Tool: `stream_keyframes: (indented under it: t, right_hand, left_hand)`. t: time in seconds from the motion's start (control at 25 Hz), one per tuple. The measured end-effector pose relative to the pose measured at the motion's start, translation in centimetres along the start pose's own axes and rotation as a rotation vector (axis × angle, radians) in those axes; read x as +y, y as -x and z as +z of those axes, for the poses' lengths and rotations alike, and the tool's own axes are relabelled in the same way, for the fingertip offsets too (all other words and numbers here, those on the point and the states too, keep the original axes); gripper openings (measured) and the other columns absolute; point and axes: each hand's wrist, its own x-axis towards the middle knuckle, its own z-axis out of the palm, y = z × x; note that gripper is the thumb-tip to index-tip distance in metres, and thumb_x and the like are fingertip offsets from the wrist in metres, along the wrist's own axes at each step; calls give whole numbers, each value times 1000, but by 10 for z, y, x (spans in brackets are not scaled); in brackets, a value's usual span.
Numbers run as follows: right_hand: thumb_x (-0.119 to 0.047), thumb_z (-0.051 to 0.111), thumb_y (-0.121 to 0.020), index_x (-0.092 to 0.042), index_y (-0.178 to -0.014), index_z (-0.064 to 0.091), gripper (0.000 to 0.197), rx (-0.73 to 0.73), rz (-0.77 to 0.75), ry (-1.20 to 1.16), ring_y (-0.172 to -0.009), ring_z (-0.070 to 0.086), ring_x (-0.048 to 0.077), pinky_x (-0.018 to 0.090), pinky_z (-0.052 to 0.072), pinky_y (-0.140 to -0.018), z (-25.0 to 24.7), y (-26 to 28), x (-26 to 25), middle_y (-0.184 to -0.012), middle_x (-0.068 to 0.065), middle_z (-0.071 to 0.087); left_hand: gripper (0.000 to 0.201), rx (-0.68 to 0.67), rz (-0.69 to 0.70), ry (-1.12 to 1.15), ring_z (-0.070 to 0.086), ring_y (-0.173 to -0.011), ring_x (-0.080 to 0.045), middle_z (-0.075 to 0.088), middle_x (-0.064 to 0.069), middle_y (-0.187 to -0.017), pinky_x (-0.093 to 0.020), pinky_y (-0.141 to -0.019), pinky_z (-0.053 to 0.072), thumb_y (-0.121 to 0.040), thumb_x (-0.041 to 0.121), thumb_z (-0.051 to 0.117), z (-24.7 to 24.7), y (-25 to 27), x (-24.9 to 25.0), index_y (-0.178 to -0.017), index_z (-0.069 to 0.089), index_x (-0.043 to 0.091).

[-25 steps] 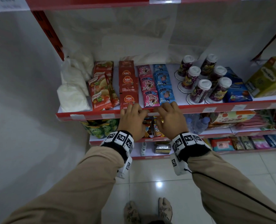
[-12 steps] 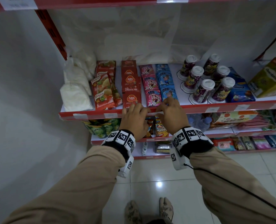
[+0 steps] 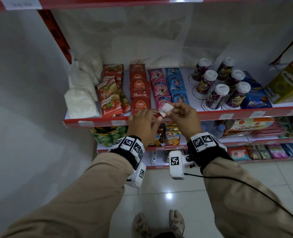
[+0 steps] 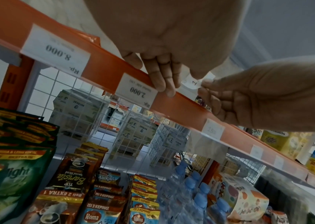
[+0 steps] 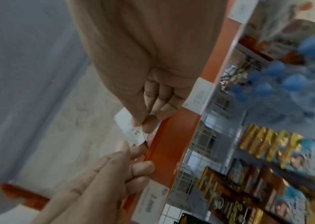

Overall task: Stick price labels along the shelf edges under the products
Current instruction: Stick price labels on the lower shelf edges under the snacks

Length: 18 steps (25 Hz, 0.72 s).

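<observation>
Placement is the step in hand: right hand (image 3: 185, 117) pinches a price label (image 3: 166, 109) just above the shelf edge (image 3: 211, 115), left hand (image 3: 143, 124) seemingly resting loose-fingered there, so seating it flat under the sachets comes next.

A small grocery shop: red-edged shelves (image 3: 211, 115) stocked with ABC sauce sachets (image 3: 139, 86), snack packets, and rupiah price labels (image 4: 57, 51).

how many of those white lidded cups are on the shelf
6 white-lidded cups, on the shelf right of the blue sachets, in pairs: two at the back, two in the middle, two in front. None looks hidden.
</observation>
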Motion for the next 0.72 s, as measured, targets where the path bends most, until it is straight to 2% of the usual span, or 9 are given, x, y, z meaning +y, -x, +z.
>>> stream_keyframes:
  t: [0.16,0.32,0.4,0.44,0.52,0.56,0.64,0.72]
  right_hand:
    - [4,63,-86,6,-112,56,27,-36,121,-212,-78,64,23,34,54,-75,6,12,8,-87,19,65]
    - [6,60,-87,8,-114,55,28,-36,140,-245,-68,66,15,28,55,-69,8,16,12,-90,23,65]
    - [1,63,-86,1,-110,58,24,-21,83,-129,-72,67,17,29,55,-72,5,15,12,-91,22,67]
    - [-3,65,-86,-4,-110,60,24,-24,24,-52,-76,67,16,27,55,-73,3,15,12,-90,16,69]
    - [-8,67,-85,-13,-111,63,27,-66,-147,143,-78,63,4,17,51,-72,-4,13,9,-88,1,67]
    - [-9,67,-85,-15,-110,65,26,-98,-239,278,-78,61,1,14,49,-72,-6,11,8,-89,-2,66]
    - [-9,64,-86,-16,-102,70,19,-155,-384,557,-78,60,10,24,49,-72,-7,6,6,-91,2,67]
    - [-8,62,-86,-15,-95,71,15,-156,-428,692,-77,63,20,31,51,-70,-8,2,4,-89,5,69]
  left_hand:
    - [33,52,-45,121,51,-103,-14,62,9,-103,-33,-82,24,-97,47,41,3,-2,0,-118,55,26]
    - [13,54,-41,79,51,-100,-19,60,6,-102,-32,-77,23,-94,34,52,5,-3,-3,-100,57,24]
    - [10,38,-37,42,50,-100,-20,58,5,-102,-33,-78,22,-93,32,54,5,-3,-3,-98,57,23]
    - [9,32,-30,18,49,-101,-20,57,5,-103,-32,-78,21,-93,32,54,5,-3,-3,-97,57,24]
    - [9,24,-5,-26,47,-103,-20,54,4,-104,-31,-78,19,-92,32,55,5,-1,-3,-98,58,26]
    - [9,22,8,-46,46,-103,-19,53,4,-104,-31,-78,18,-92,32,55,4,0,-2,-98,58,26]
    - [9,22,27,-72,45,-104,-20,53,5,-104,-32,-79,19,-91,32,56,4,1,-2,-98,59,26]
    - [10,26,37,-84,45,-104,-20,53,4,-104,-33,-81,22,-90,30,57,3,1,-2,-99,59,25]
